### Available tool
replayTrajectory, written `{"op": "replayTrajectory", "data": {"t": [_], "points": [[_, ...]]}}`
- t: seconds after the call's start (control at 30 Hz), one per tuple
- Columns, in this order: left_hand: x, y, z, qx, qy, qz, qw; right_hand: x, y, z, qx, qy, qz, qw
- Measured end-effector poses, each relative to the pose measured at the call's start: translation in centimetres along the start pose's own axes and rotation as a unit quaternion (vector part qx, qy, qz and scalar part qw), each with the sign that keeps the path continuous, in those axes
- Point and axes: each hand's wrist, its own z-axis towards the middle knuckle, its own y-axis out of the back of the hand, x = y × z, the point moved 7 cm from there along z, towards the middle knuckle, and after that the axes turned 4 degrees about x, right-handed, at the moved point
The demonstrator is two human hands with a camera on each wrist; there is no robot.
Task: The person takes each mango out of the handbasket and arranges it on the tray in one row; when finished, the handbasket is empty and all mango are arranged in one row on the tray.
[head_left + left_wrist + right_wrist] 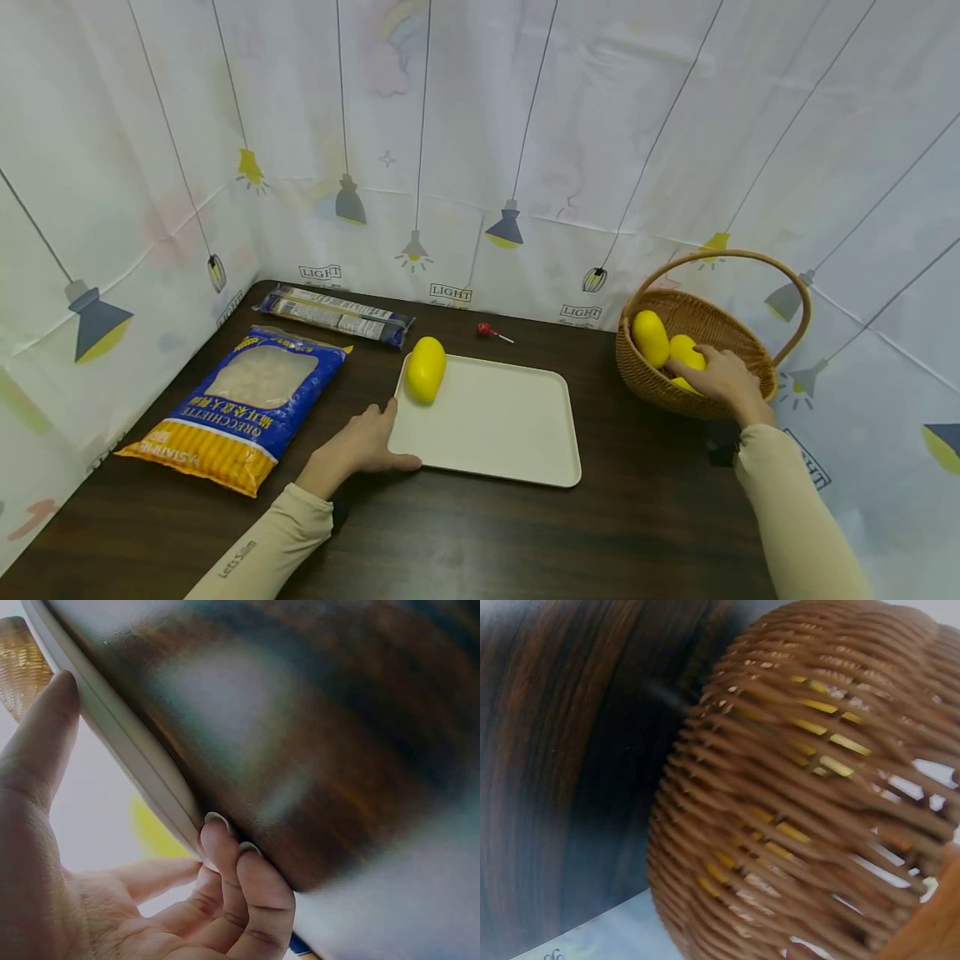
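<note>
Left hand point(363, 442): spread, touching white tray point(487, 417) at its near-left corner | Right hand point(720, 379): at yellow fruits point(649, 339) inside wicker basket point(656, 392), grip cannot be told | Lone fruit point(426, 371): tray's far-left corner

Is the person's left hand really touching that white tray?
Touching: the left wrist view shows the left hand with its thumb and fingers against the rim of the tray.

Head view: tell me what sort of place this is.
Probably a curtained-off corner set up for tabletop work: lamp-printed fabric backs a dark table, where a pasta bag and a wicker basket of yellow fruit sit.
</note>
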Motion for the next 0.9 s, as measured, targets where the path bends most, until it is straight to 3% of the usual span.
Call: {"op": "replayTrajectory", "data": {"t": [0.53,0.9], "points": [[0.1,0.0,-0.1,0.005,0.01,-0.003,0.9999,-1.9,-1.2,0.9,0.08,-0.028,-0.031,0.9959],[-0.1,0.2,-0.2,0.006,0.01,-0.005,0.9999,-2.3,-2.6,2.0,0.109,0.018,-0.072,0.9913]]}}
